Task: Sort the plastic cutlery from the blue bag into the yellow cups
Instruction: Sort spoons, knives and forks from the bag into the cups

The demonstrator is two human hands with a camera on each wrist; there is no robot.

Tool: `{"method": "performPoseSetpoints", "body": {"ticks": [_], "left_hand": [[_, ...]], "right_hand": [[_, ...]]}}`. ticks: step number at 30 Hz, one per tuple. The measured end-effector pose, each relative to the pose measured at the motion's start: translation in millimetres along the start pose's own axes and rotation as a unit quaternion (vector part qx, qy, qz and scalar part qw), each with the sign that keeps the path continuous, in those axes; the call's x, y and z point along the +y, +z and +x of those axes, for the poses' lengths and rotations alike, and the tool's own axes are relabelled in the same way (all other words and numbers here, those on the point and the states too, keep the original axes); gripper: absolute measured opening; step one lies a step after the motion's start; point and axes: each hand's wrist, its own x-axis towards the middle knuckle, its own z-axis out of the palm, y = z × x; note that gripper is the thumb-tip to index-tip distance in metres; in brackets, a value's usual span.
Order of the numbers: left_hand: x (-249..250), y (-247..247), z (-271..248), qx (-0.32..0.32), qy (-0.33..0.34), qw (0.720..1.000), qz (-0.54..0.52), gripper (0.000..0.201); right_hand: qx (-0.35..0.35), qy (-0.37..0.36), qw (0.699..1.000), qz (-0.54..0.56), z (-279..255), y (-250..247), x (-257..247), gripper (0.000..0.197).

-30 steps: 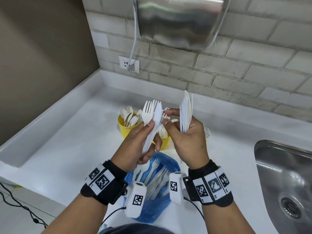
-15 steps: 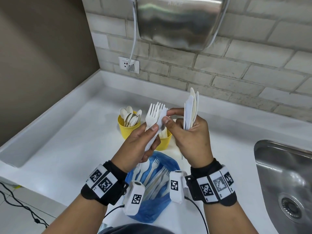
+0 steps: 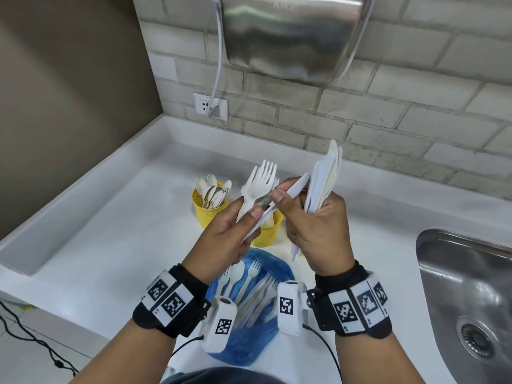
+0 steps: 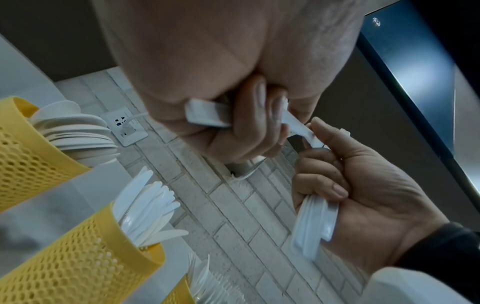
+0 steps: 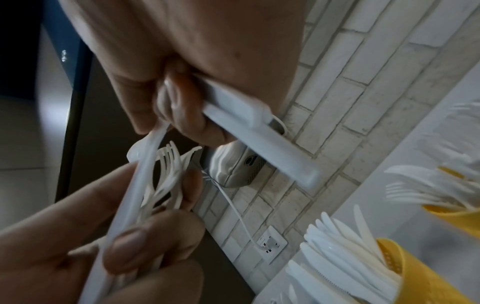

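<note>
My left hand [image 3: 246, 217] grips a bunch of white forks [image 3: 261, 180] upright above the cups. My right hand [image 3: 286, 196] holds a bundle of white knives [image 3: 324, 176] in its curled fingers. Its thumb and forefinger pinch a single knife [image 3: 295, 187], which slants out of the left hand's bunch. Below the wrists lies the blue bag [image 3: 249, 342], open, with forks and other cutlery inside. A yellow cup of spoons [image 3: 206, 217] stands behind the left hand, and a yellow cup of knives [image 3: 268, 234] is partly hidden. A third cup with forks [image 4: 179, 292] shows in the left wrist view.
A steel sink [image 3: 465, 295] lies at the right. The white counter [image 3: 110, 245] has a raised rim at left and back. A hand dryer [image 3: 291, 37] hangs on the brick wall, its cord running to a socket [image 3: 210, 106].
The single knife stood upright among the forks; now the right thumb and forefinger have tilted it to the right, away from the forks. Both hands have shifted slightly.
</note>
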Motion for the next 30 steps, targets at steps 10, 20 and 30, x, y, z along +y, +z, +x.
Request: {"method": "performPoseSetpoints", "body": {"ticks": [10,20,30], "left_hand": [[-4.5,-10.1,3.1,0.012,0.014,0.997,-0.076,0.039],[-7.4,-12.6,3.4,-0.001,0.083,0.991,-0.102,0.054],[-10.8,-11.7,5.5,0.032,0.038,0.997,-0.056,0.030]], "right_hand": [[0.175,0.098,0.955,0.218,10.0,-12.4,3.3,0.031],[0.227,0.208,0.867,0.393,16.5,-26.0,19.2,0.029],[0.230,0.213,0.846,0.431,18.0,-30.6,20.6,0.013]]}}
